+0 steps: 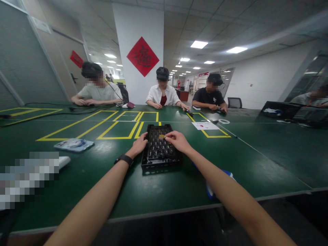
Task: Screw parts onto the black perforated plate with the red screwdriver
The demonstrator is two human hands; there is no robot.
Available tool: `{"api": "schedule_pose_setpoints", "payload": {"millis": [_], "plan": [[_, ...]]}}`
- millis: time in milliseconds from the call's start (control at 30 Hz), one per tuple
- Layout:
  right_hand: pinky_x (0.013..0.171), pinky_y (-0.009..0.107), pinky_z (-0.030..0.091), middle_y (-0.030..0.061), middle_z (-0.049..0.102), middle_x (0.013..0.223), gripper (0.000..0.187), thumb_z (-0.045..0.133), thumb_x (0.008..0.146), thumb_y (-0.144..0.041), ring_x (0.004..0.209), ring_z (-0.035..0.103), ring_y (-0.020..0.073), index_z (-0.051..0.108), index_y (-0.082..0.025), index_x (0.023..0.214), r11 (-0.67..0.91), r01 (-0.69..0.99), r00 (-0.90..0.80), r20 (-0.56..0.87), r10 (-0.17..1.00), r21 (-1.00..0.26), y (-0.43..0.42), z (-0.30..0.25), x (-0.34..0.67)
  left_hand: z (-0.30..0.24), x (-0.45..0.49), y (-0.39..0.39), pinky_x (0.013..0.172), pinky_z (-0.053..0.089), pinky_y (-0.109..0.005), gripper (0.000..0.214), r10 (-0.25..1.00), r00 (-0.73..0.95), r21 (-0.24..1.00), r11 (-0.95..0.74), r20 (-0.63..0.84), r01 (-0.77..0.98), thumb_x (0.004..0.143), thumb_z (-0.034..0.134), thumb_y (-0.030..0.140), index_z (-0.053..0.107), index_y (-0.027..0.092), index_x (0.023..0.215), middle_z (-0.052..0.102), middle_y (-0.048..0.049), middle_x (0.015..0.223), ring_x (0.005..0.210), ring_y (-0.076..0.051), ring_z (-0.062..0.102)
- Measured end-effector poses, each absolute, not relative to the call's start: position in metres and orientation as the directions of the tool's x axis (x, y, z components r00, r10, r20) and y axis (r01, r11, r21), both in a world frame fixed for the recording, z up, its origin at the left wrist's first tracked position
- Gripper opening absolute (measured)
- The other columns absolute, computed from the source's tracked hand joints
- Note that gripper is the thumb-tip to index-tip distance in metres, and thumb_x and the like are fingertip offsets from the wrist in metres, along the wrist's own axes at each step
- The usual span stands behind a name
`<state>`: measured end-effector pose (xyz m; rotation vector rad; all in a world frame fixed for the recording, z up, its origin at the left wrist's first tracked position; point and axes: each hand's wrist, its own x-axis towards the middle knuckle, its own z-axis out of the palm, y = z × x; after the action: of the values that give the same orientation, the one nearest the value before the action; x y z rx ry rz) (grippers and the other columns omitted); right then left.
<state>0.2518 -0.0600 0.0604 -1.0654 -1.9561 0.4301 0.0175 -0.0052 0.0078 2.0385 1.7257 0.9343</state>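
Observation:
A black plastic tray (146,160) with a grid of small pockets lies on the green table (164,194) in front of me. My left hand (139,144) rests closed against the tray's left rim, steadying it; a dark watch sits on that wrist. My right hand (177,140) hovers over the tray's upper right part, with finger and thumb pinched on a small gold-coloured piece (161,137). Several small parts lie in the tray's pockets.
Yellow tape rectangles (120,130) mark the table beyond the tray. A flat packet (73,145) lies left, a blue and white object (208,189) under my right forearm, a paper sheet (205,125) and white ring (224,121) at right. Three people sit across the table.

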Motion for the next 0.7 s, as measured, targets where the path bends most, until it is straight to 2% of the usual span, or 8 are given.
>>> {"api": "schedule_pose_setpoints", "payload": {"millis": [133,267,433,533,700], "plan": [[0.070,0.026,0.045,0.0051,0.068,0.079,0.029,0.059,0.072,-0.036,0.069,0.059,0.0124,0.067,-0.014,0.088,0.492,0.353,-0.320,0.391,0.863,-0.796,-0.059,0.058,0.247,0.000,0.018,0.008,0.100,0.033,-0.034,0.053,0.968,0.020,0.682,-0.189,0.249,0.706,0.078,0.037,0.021,0.038,0.021,0.130,0.049,-0.0040,0.130,0.118,-0.021,0.046],[0.067,0.026,0.047,0.0059,0.069,0.076,0.034,0.063,0.068,-0.039,0.068,0.061,0.0135,0.068,-0.013,0.088,0.487,0.288,-0.443,0.336,0.831,-0.825,-0.065,0.056,0.244,0.002,0.022,0.012,0.100,0.032,-0.035,0.053,0.966,-0.010,0.687,-0.175,0.257,0.705,0.077,0.040,0.025,0.040,0.023,0.130,0.048,-0.0032,0.131,0.119,-0.022,0.045],[0.058,0.023,0.045,0.0050,0.068,0.071,0.036,0.064,0.067,-0.041,0.061,0.059,0.0126,0.069,-0.013,0.089,0.563,0.365,-0.601,0.274,0.750,-0.741,-0.073,0.057,0.246,0.000,0.023,0.009,0.096,0.036,-0.032,0.054,0.957,-0.039,0.717,-0.187,0.287,0.671,0.075,0.044,0.026,0.041,0.017,0.128,0.050,-0.0072,0.129,0.116,-0.021,0.048],[0.059,0.021,0.044,0.0052,0.067,0.073,0.034,0.065,0.067,-0.039,0.063,0.058,0.0121,0.070,-0.013,0.087,0.630,0.388,-0.663,0.271,0.698,-0.672,-0.076,0.060,0.247,-0.001,0.022,0.007,0.095,0.037,-0.030,0.050,0.951,-0.040,0.722,-0.204,0.305,0.661,0.074,0.044,0.024,0.046,0.014,0.123,0.053,-0.0086,0.125,0.113,-0.020,0.050],[0.060,0.020,0.041,0.0045,0.064,0.076,0.027,0.064,0.070,-0.036,0.065,0.056,0.0102,0.071,-0.014,0.086,0.725,0.433,-0.705,0.299,0.643,-0.535,-0.082,0.064,0.243,0.001,0.016,0.004,0.099,0.034,-0.028,0.049,0.945,0.070,0.723,-0.292,0.321,0.626,0.072,0.044,0.022,0.048,0.013,0.121,0.052,-0.0072,0.126,0.115,-0.019,0.047]]}}
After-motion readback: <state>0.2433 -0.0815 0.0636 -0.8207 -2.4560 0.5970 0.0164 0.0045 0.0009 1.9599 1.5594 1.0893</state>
